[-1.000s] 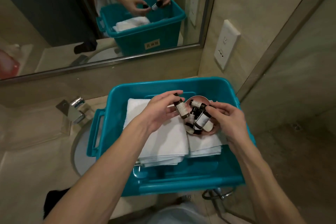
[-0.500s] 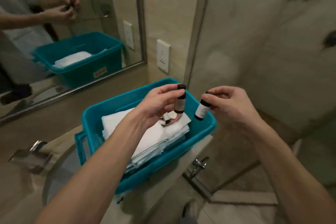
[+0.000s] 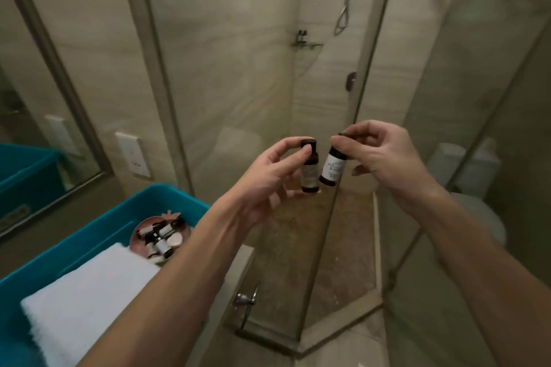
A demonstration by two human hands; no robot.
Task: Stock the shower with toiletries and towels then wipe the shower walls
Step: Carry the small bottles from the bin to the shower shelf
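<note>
I've swung right of the bin toward the shower, left hand fingers pinching one bottle, right hand fingers a second bottle, stocking next.

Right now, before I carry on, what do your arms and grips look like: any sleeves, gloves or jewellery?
The left forearm and right forearm are bare, with no sleeves in view. The left grip and right grip are bare hands: no gloves, and no ring, watch or wristband that I can see.
</note>
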